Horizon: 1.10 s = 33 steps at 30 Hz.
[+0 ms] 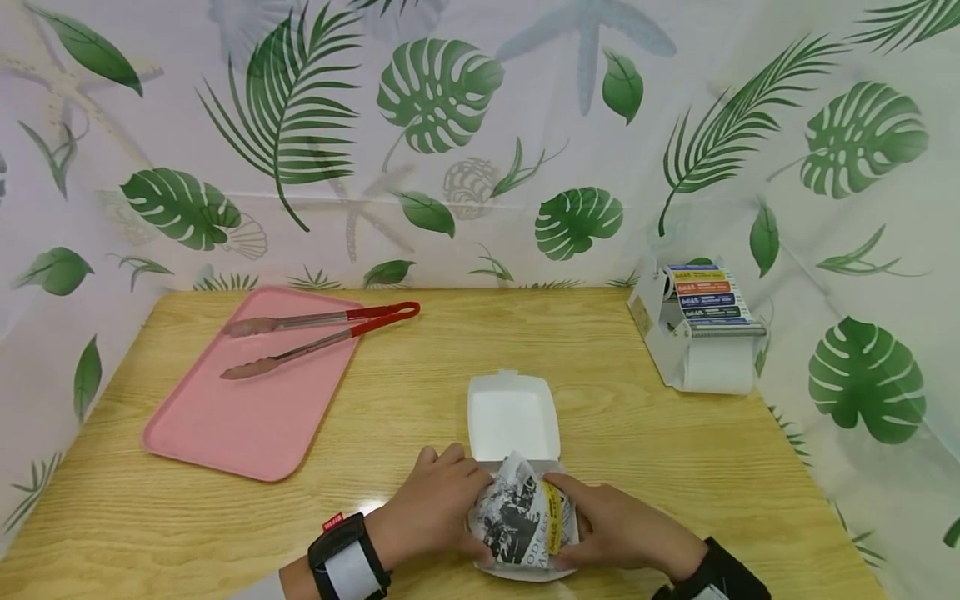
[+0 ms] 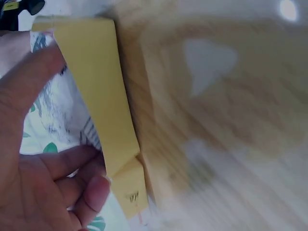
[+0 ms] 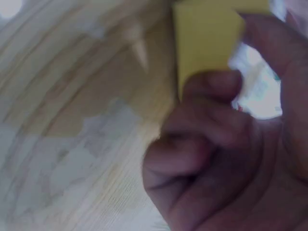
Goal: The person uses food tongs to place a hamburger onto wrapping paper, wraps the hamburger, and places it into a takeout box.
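Note:
A paper-wrapped burger [image 1: 513,517], in black-and-white newsprint-style paper with a yellow label [image 1: 553,517], sits in the base of an open clamshell box [image 1: 515,417]. White inside, the box shows yellow outer walls [image 2: 96,86] in the left wrist view. From the left, my left hand [image 1: 438,504] grips the wrapped burger, thumb toward me and fingers toward the lid. My right hand [image 1: 622,529] holds its other side between thumb and fingers. In the right wrist view, fingers [image 3: 211,86] overlap the yellow wall [image 3: 204,43].
A pink tray [image 1: 247,425] lies at the left of the wooden table [image 1: 420,375], with red-handled metal tongs [image 1: 315,321] across its far end. A label dispenser [image 1: 697,333] with colourful rolls stands at the back right. Leaf-print cloth [image 1: 480,233] hangs behind the table and along its sides.

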### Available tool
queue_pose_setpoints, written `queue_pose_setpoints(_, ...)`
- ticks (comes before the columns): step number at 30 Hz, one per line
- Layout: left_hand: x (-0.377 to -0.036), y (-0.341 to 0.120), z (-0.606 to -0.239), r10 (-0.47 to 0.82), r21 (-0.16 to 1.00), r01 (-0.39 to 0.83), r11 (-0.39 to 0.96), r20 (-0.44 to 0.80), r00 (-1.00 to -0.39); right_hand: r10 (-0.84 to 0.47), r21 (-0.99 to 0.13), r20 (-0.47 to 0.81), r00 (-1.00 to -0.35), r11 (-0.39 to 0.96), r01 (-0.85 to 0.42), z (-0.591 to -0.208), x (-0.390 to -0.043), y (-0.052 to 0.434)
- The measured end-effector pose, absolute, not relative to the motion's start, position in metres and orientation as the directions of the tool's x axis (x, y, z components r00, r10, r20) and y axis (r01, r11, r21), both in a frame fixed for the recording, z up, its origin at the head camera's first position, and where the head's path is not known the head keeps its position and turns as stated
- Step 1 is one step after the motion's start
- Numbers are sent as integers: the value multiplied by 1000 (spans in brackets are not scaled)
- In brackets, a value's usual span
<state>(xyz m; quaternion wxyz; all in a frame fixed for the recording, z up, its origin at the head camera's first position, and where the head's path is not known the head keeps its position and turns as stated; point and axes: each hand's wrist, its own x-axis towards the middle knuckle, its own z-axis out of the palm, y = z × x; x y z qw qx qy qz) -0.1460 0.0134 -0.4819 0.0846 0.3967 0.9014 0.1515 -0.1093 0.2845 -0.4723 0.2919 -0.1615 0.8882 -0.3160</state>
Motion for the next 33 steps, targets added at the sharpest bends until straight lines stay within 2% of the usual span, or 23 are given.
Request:
queue_pose_setpoints(2,-147,10,-482,754,337,704,625,-25,-657,-524,-728,-406,-749,680,-81,-469,-110,292)
queue_pose_setpoints(5,-149,4,-482,767,359,711,604,-19,-642,-564,-775,-375,-735,626,-85,-464,-112,303)
queue_pose_setpoints(10,-159,-7,-478,767,447,681,580,-18,-641,-529,-787,-355,-771,614,-58,-455,-120,314)
queue_pose_setpoints(12,-166,-11,-475,751,501,640,582,-28,-660,-469,-775,-367,-804,632,-16,-452,-127,316)
queue_pose_setpoints(17,-194,-9,-479,622,652,421,630,-100,-776,-270,-754,-434,-859,630,183,-456,-146,312)
queue_pose_setpoints(20,-210,-5,-488,551,735,259,626,-183,-814,-197,-782,-444,-874,562,270,-463,-157,306)
queue_pose_setpoints(24,-223,2,-498,524,810,96,578,-278,-805,-154,-831,-434,-887,448,329,-475,-170,297)
queue_pose_setpoints(33,-231,13,-496,541,892,-116,437,-363,-759,-137,-890,-422,-896,251,381,-490,-187,286)
